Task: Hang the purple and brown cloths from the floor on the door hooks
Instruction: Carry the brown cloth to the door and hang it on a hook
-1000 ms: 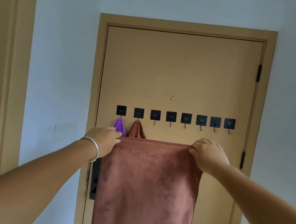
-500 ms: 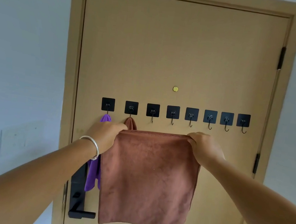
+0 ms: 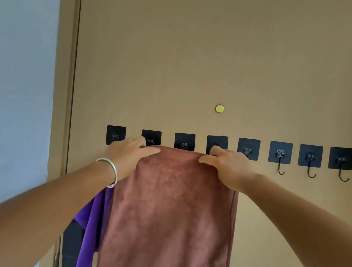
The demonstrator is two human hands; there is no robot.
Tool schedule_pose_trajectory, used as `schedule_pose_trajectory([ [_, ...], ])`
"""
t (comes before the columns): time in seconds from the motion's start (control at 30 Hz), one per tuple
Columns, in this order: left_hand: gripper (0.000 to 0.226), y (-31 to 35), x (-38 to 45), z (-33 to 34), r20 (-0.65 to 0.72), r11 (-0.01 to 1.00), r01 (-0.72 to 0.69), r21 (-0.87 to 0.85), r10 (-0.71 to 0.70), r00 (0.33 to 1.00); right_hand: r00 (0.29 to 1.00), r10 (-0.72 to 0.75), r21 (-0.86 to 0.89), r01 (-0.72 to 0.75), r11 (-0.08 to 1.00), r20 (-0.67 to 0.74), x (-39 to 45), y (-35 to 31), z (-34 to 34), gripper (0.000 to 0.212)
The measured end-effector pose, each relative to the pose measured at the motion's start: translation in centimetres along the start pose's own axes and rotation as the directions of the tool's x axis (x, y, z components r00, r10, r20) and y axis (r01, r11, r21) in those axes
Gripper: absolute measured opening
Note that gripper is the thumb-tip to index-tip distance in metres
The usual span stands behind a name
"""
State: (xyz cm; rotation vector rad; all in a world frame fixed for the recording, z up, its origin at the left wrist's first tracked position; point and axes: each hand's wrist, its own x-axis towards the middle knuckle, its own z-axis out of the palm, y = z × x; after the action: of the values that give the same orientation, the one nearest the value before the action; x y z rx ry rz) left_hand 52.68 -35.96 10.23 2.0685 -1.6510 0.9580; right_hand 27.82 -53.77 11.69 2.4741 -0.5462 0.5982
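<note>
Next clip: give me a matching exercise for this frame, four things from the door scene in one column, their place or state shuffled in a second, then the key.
Things
1. large brown terry cloth
2. purple cloth
3. small round yellow disc
4. black square adhesive hook at the far right of the row

Place or state
A. bare, nothing hanging on it
B. on the door above the row of hooks
C. held up by its top edge in the left hand and right hand
D. hanging low, partly hidden behind the left forearm

Pairs: 1-C, 2-D, 3-B, 4-A
</note>
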Motion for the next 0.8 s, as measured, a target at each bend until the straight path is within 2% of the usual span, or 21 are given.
schedule_pose_trajectory([
  [0.07,0.051,-0.1,1.2,1.1,0.048,0.997,0.038,0.067,-0.041,0.998,0.999,0.035,0.016,-0.035,0.999,0.012,1.8,0.2,1.0,0.060],
  [0.17,0.070,0.3,2.7,2.7,0.077,0.993,0.045,0.112,-0.054,0.996,0.995,0.093,-0.009,-0.093,0.996,0.038,3.9,0.2,1.8,0.055],
  [0.23,0.074,0.4,3.7,3.7,0.098,0.990,0.029,0.140,-0.043,0.994,0.987,0.146,-0.028,-0.144,0.989,0.065,4.8,0.0,2.5,0.050],
  [0.37,0.060,1.4,5.1,5.3,0.135,0.987,0.037,0.158,-0.058,0.989,0.978,0.193,-0.057,-0.189,0.980,0.080,5.4,-0.9,4.1,0.042],
  [0.47,0.041,2.4,4.8,7.0,0.192,0.978,-0.031,0.206,-0.009,0.981,0.974,0.190,-0.073,-0.182,0.981,0.124,5.0,-1.9,5.2,0.037],
  [0.57,0.037,3.5,4.1,8.5,0.258,0.959,-0.100,0.266,0.029,0.966,0.974,0.145,-0.060,-0.137,0.989,0.175,3.9,-3.4,6.5,0.032],
  [0.67,0.032,5.4,3.1,9.7,0.347,0.968,-0.155,0.196,0.079,0.934,0.969,0.138,-0.010,-0.138,0.990,0.203,3.1,-5.1,8.0,0.039],
  [0.73,0.024,6.2,2.6,10.4,0.413,0.988,-0.133,0.081,0.088,0.906,0.968,0.154,0.007,-0.158,0.987,0.200,2.8,-5.6,8.9,0.051],
  [0.8,0.033,6.0,2.4,10.2,0.494,0.995,-0.094,-0.033,0.098,0.864,0.978,0.144,-0.034,-0.141,0.989,0.152,2.4,-5.5,9.4,0.058],
])
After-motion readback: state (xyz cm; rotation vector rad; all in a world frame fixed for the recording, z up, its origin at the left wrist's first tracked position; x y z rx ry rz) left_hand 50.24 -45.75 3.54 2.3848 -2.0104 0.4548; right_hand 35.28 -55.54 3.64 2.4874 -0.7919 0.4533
